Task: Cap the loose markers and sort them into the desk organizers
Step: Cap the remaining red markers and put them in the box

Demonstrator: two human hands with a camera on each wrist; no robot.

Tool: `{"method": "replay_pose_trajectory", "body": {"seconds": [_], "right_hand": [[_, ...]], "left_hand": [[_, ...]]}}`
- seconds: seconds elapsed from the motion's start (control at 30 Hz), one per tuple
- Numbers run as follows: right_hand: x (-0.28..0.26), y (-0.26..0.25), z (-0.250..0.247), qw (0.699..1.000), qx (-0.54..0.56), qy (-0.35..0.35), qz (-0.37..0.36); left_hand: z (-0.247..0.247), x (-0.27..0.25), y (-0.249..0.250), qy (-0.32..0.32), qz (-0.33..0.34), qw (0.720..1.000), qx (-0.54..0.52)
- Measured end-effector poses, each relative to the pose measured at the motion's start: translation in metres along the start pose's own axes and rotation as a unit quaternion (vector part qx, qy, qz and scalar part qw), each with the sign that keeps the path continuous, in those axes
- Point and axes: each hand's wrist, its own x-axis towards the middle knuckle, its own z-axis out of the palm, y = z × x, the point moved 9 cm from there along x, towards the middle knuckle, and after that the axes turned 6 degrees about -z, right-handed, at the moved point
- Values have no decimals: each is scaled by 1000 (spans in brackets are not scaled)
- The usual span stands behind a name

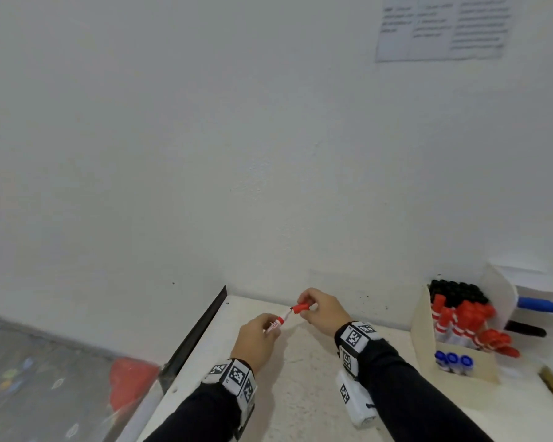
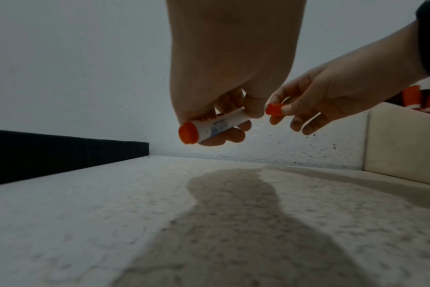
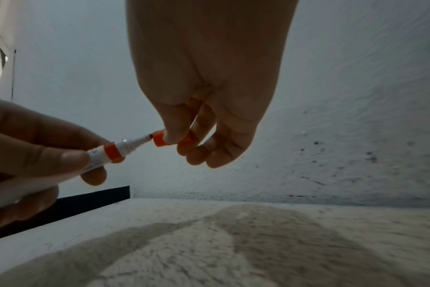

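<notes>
My left hand (image 1: 259, 336) grips a white marker with a red band (image 1: 279, 322), tip pointing up and right; its red end plug (image 2: 187, 134) shows in the left wrist view. Thumb and fingers of my right hand (image 1: 320, 309) pinch the red cap (image 1: 300, 307), whose mouth sits right at the marker's tip (image 3: 146, 138). The cap (image 3: 160, 139) is not pushed onto the barrel (image 3: 106, 153). Both hands hover above the white desk (image 1: 300, 393) near the wall.
A cardboard organizer (image 1: 428, 336) at the right holds several black, red and blue capped markers. Behind it, a white holder (image 1: 505, 291) has a blue marker (image 1: 543, 305) and a black one (image 1: 525, 328) lying in it. A black strip (image 1: 198, 330) edges the desk's left side.
</notes>
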Motion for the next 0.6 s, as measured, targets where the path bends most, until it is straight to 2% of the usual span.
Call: {"method": "replay_pose_trajectory", "body": {"seconds": [0.13, 0.27, 0.6], "right_hand": [[-26, 11, -29, 1000, -12, 29, -1], [-51, 12, -39, 1000, -17, -2, -4], [-94, 22, -65, 999, 13, 23, 18]], "left_hand": [[20, -16, 22, -31, 29, 999, 15], [37, -32, 37, -62, 52, 996, 22], [63, -63, 62, -122, 83, 989, -27]]}}
